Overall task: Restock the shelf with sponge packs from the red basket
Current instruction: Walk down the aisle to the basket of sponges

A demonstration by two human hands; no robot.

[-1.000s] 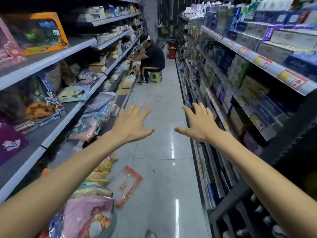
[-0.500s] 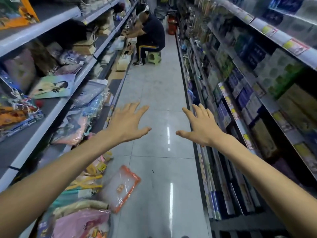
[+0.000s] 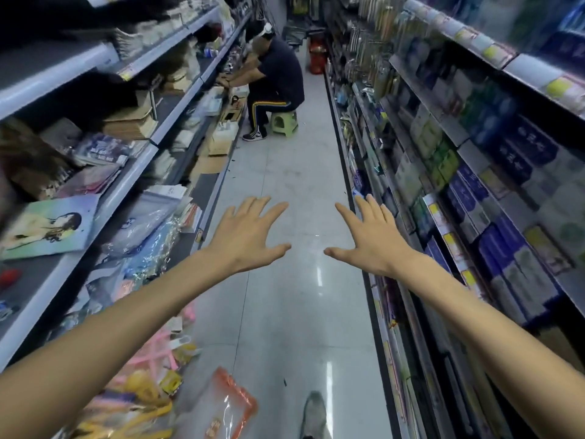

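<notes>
2 hands out in front over the aisle floor (image 3: 285, 172), both palm-down. Fingers are spread and straight, and neither hand holds anything. Left hand (image 3: 243, 236) is left of centre, right hand (image 3: 370, 240) right of centre. Thumbs point at each other w/ a gap betw. them. Neither hand touches a shelf or product.

1 red basket (image 3: 317, 57) stands on the floor at the far end of the aisle, just beside the right shelving (image 3: 474, 144) and past the seated person. It's too blurred to make out what's in it.

1 seated person (image 3: 275, 77) is on 1 green stool (image 3: 284, 122), far along on the left side. They face the left shelving (image 3: 133, 175), both arms reaching to a shelf there.

Left shelving holds flat packs and cartons. 1 illustrated pack (image 3: 47, 228) w/ a cartoon figure lies flat on a near shelf. Right shelving has rows of blue and green boxed goods, w/ yellow price tags along the shelf edges.

On the near floor, 1 clear bag w/ orange edging (image 3: 221, 410) lies beside a heap of pink and yellow packs (image 3: 142, 384) at the foot of the left shelving. 1 grey shoe (image 3: 313, 413) shows at the near bottom edge, right of the bag.
</notes>
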